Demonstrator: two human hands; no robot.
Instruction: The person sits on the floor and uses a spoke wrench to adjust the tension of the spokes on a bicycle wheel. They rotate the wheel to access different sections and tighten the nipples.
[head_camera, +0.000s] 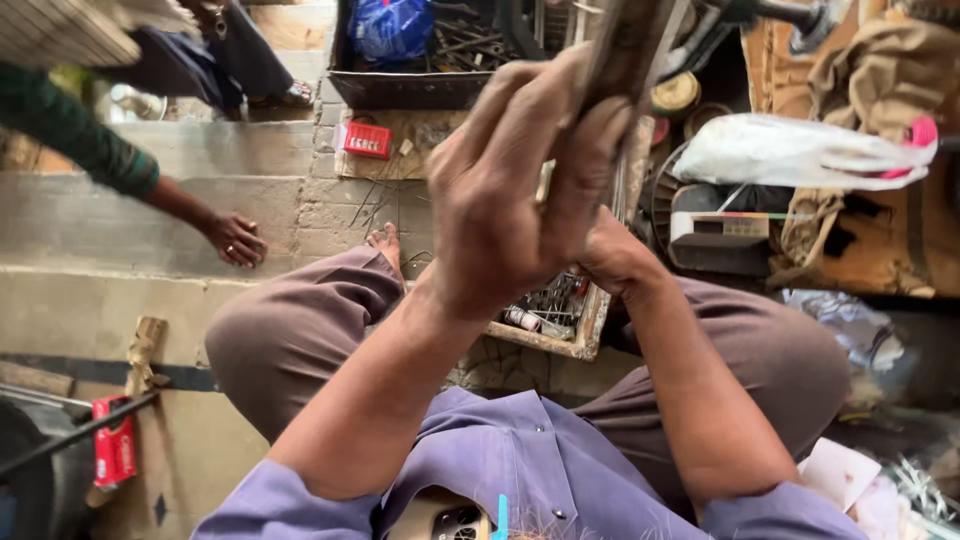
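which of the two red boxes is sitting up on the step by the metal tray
The small red box, lying flat on the concrete step just below the dark metal tray. The other red box sits low at the left edge.

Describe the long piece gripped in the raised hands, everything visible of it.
The long grey-brown bar looks like worn, dull metal or wood; which one is unclear. It stands near upright, tilted slightly right, its top cut off by the frame edge. The left hand wraps its lower end, hiding it; the right hand sits just beneath, mostly covered.
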